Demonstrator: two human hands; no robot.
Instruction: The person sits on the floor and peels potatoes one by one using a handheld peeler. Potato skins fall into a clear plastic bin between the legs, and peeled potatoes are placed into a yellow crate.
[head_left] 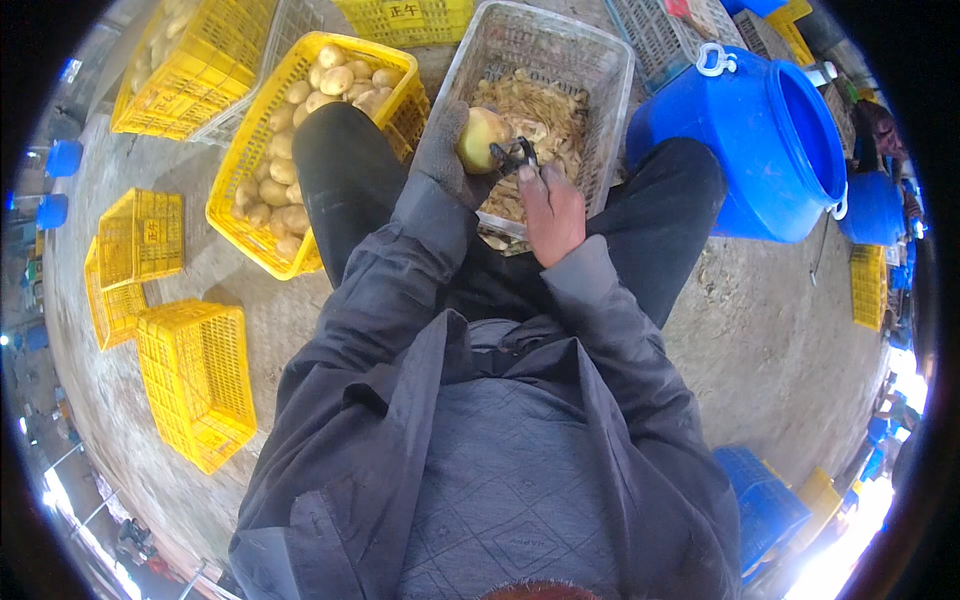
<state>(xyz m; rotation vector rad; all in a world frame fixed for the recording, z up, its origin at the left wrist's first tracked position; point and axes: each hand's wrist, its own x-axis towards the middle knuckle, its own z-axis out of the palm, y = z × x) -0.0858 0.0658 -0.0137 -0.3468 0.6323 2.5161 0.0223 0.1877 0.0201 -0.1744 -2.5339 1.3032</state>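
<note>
My left hand, in a grey knitted glove, grips a large pale yellow potato over the near part of a grey crate. In my bare right hand is a dark peeler; its head lies against or very close to the potato's right side. Under both hands, the grey crate holds a heap of brownish peelings. Beyond my left knee stands a yellow crate full of potatoes.
A big blue barrel lies tilted by my right knee, its mouth facing right. Several yellow crates stand on the concrete floor to the left. Another stacked yellow crate with potatoes rises at the far left.
</note>
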